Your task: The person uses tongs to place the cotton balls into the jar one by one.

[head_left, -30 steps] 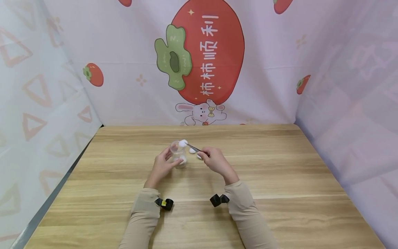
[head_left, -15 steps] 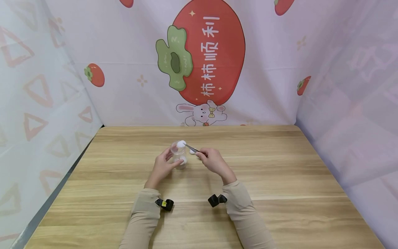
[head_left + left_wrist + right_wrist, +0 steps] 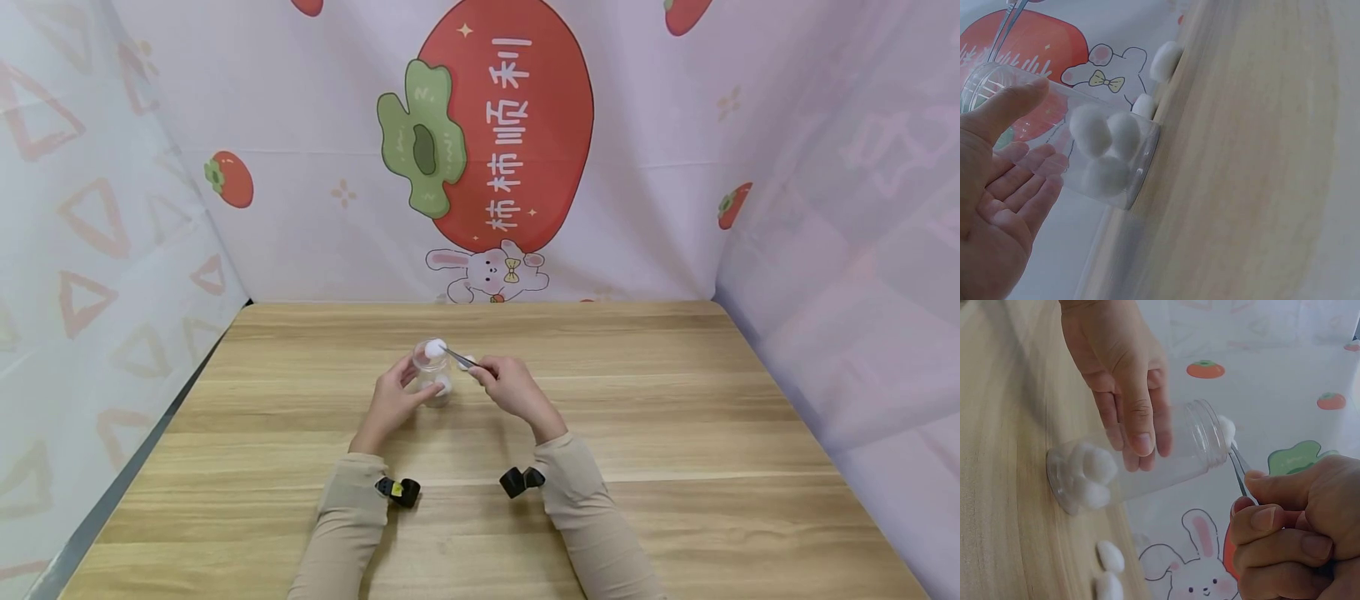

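Cotton ball (image 3: 435, 349) hangs at the jar's (image 3: 1179, 464) mouth toward the table's (image 3: 675, 400) far edge; right hand (image 3: 517, 388) grips tweezers (image 3: 461, 359), left hand (image 3: 392, 398) the jar.

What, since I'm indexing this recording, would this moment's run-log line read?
left hand: grips clear screw-neck jar; right hand: holds tweezers; tweezers: pinch cotton ball at jar's mouth; inside jar: cotton balls; on table: two cotton balls

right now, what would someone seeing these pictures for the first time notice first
Probably the big red fruit print on the backdrop behind the table, in the head view's upper middle. Next, the clear jar that the left hand grips toward the table's far side, with white balls gathered near its base. Then the white ball at the jar's mouth, in the tips of the tweezers that the right hand grips.
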`<state>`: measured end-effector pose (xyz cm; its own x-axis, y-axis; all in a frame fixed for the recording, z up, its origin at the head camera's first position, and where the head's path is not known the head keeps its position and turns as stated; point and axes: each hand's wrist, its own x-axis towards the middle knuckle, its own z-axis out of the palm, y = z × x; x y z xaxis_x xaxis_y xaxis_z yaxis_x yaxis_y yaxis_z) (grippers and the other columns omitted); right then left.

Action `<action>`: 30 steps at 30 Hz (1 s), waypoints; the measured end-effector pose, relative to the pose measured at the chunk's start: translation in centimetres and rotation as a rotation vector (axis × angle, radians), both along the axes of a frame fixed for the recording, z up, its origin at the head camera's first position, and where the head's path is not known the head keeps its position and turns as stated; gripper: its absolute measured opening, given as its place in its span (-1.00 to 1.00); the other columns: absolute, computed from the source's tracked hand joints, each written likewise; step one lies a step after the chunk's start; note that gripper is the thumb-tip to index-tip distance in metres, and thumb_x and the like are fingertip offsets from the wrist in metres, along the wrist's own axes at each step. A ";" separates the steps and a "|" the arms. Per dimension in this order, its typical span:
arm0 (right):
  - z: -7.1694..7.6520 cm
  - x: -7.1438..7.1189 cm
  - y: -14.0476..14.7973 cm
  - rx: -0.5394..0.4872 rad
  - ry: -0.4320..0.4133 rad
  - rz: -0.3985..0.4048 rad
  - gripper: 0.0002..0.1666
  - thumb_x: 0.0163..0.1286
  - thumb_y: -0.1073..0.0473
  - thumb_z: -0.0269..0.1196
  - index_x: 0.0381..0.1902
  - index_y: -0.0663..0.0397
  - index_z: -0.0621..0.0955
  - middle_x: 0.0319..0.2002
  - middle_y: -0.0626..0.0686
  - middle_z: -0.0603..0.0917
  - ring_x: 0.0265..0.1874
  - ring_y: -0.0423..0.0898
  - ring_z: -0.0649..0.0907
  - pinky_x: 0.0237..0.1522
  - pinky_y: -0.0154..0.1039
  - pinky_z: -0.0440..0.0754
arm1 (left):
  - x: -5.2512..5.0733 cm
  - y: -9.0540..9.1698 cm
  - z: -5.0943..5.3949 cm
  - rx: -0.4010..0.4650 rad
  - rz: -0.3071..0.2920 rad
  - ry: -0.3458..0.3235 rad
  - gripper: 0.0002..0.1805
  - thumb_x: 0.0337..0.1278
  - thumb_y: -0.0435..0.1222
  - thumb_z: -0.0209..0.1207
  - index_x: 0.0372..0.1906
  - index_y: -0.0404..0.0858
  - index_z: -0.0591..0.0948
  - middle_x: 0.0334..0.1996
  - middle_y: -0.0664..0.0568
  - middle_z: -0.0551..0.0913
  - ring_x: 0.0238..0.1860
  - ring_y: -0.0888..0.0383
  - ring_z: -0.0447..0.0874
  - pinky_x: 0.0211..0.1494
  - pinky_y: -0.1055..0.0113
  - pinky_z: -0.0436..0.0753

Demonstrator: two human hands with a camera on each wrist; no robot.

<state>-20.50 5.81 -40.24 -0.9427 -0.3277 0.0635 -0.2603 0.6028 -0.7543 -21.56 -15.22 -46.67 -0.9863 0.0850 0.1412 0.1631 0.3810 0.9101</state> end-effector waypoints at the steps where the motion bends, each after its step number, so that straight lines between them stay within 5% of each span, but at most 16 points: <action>1: 0.0 0.0 0.0 0.002 0.001 0.000 -0.66 0.46 0.16 0.11 -0.49 0.25 0.54 -0.66 -0.10 0.31 -0.66 -0.22 0.30 -0.66 -0.50 0.18 | 0.0 0.0 0.0 0.004 0.001 -0.001 -0.20 -0.03 -0.31 0.41 0.35 -0.40 0.34 0.28 -0.33 0.47 0.32 -0.19 0.47 0.46 0.10 0.47; 30: -0.1 0.0 -0.2 -0.001 -0.036 0.003 -0.68 0.43 0.15 0.15 -0.51 0.20 0.54 -0.64 -0.09 0.33 -0.62 -0.21 0.31 -0.63 -0.48 0.20 | 0.0 0.0 0.0 0.012 -0.009 0.010 -0.23 -0.03 -0.33 0.40 0.33 -0.39 0.36 0.29 -0.28 0.48 0.32 -0.17 0.47 0.48 0.13 0.46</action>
<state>-20.49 5.60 -40.30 -0.9435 -0.3301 0.0296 -0.2344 0.6015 -0.7637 -21.60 -15.24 -46.66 -0.9841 0.0921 0.1522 0.1756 0.3686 0.9129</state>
